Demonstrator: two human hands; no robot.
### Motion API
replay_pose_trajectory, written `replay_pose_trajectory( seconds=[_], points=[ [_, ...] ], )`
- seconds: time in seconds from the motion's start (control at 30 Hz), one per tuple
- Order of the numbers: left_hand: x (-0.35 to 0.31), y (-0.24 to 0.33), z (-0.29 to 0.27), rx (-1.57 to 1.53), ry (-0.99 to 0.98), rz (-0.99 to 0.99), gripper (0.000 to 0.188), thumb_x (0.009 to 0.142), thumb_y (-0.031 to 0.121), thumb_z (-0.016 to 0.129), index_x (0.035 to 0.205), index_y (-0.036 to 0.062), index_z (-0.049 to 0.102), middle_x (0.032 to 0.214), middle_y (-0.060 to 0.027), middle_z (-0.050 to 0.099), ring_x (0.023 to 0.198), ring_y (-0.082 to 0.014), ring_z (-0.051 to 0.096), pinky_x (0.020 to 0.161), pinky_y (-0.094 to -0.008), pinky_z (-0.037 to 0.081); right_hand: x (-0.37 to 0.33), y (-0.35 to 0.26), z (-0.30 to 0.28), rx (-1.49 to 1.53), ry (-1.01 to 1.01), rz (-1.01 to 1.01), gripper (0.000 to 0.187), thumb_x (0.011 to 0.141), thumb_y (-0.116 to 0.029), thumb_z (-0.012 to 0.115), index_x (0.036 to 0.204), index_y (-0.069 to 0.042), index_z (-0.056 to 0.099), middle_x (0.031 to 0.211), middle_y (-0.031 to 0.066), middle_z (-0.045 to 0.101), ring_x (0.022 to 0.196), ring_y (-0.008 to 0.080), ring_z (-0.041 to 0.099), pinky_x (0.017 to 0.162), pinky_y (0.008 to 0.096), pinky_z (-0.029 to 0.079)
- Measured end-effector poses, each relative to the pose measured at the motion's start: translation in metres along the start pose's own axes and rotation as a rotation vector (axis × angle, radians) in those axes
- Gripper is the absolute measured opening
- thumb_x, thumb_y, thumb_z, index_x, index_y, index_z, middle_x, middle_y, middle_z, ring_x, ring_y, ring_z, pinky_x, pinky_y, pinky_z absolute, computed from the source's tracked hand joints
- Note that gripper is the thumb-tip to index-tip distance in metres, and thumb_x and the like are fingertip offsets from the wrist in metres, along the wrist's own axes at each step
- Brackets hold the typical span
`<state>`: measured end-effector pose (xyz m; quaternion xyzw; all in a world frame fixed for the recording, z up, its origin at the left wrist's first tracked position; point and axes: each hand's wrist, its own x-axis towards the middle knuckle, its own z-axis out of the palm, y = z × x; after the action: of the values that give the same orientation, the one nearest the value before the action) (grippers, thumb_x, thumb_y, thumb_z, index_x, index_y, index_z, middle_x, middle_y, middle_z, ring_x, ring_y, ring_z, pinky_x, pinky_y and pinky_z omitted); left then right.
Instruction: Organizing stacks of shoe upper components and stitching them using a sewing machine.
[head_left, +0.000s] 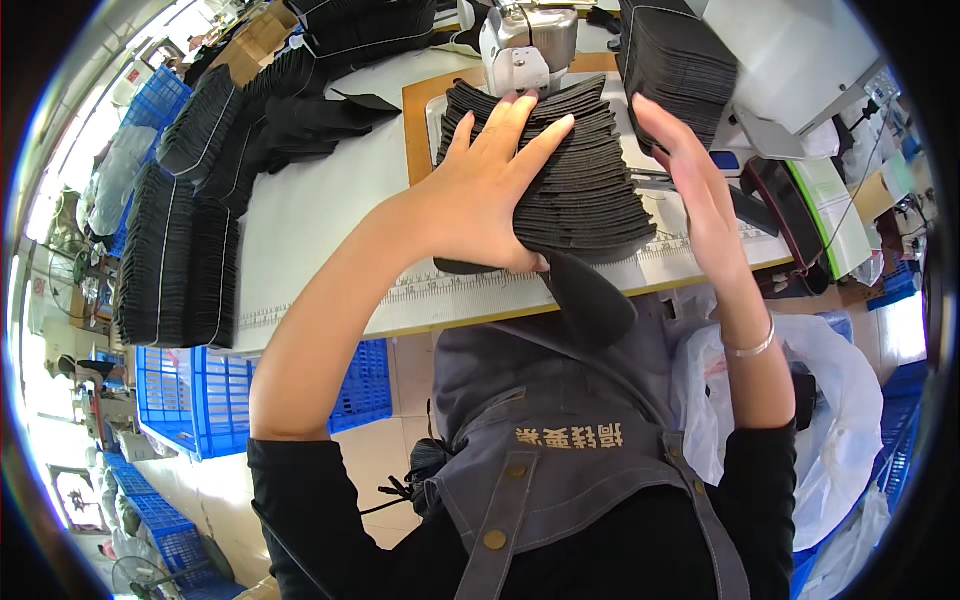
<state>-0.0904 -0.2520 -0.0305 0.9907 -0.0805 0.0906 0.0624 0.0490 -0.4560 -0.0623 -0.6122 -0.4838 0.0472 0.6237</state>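
Note:
A fanned stack of black fabric pieces [590,195] lies on the white worktable in front of the sewing machine [525,60]. My left hand [485,190] rests on its left part, fingers spread wide and pointing away from me. Under the heel of that hand, a dark curved flap [595,305] hangs over the table's front edge; I cannot tell whether it belongs to the stack. To the right of the stack, my right hand [695,185] is raised with its fingers stretched out, apart from the pieces and holding nothing.
Tied bundles of black pieces [170,260] line the table's left side, with loose black pieces [330,125] beside them. Another tied stack [675,65] stands at the back right. Below are a blue crate [200,400] and a white plastic bag [840,400]. A ruler strip [400,285] runs along the front.

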Motion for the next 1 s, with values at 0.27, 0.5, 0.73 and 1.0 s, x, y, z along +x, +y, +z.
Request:
replay_pose_trajectory(
  seconds=[0.27, 0.5, 0.73, 1.0],
  points=[
    [-0.005, 0.003, -0.004, 0.042, -0.079, -0.036, 0.129, 0.051, 0.043, 0.087, 0.15, 0.0148, 0.009, 0.15, -0.0285, 0.012, 0.14, -0.0456, 0.012, 0.112, -0.0593, 0.013, -0.08, -0.066, 0.039, -0.54, -0.044, -0.222, 0.087, 0.065, -0.031, 0.081, 0.138, -0.004, 0.04, 0.145, 0.0235, 0.033, 0.135, 0.0387, 0.032, 0.108, 0.0481, 0.029],
    [-0.001, 0.003, -0.013, -0.067, -0.188, 0.001, 0.132, 0.053, 0.052, 0.085, 0.151, 0.0117, 0.004, 0.151, -0.0292, 0.009, 0.142, -0.0429, 0.008, 0.114, -0.054, 0.009, -0.147, -0.03, 0.085, -0.42, -0.324, -0.528, 0.045, 0.07, -0.005, 0.073, 0.113, 0.0, 0.059, 0.106, 0.0132, 0.063, 0.085, 0.022, 0.064, 0.072, 0.031, 0.055],
    [0.016, -0.024, -0.01, -0.354, 0.333, -0.132, 0.059, 0.077, 0.046, 0.072, 0.109, -0.0022, 0.061, 0.107, -0.0167, 0.063, 0.108, -0.0325, 0.055, 0.101, -0.0412, 0.036, -0.096, -0.019, 0.065, 1.151, -0.086, 0.853, 0.046, 0.097, -0.026, 0.05, 0.128, 0.006, 0.044, 0.128, 0.0193, 0.054, 0.121, 0.0327, 0.052, 0.102, 0.0422, 0.043],
    [0.012, 0.007, 0.006, 0.032, 0.613, 0.058, 0.054, 0.073, 0.041, 0.074, 0.098, -0.0024, 0.055, 0.096, -0.0163, 0.055, 0.096, -0.0361, 0.052, 0.101, -0.0489, 0.034, -0.084, -0.031, 0.058, 1.653, -0.122, 0.822, 0.09, 0.089, -0.07, 0.033, 0.145, 0.0, 0.024, 0.144, 0.0216, 0.035, 0.136, 0.0389, 0.03, 0.111, 0.053, 0.026]
  ],
)
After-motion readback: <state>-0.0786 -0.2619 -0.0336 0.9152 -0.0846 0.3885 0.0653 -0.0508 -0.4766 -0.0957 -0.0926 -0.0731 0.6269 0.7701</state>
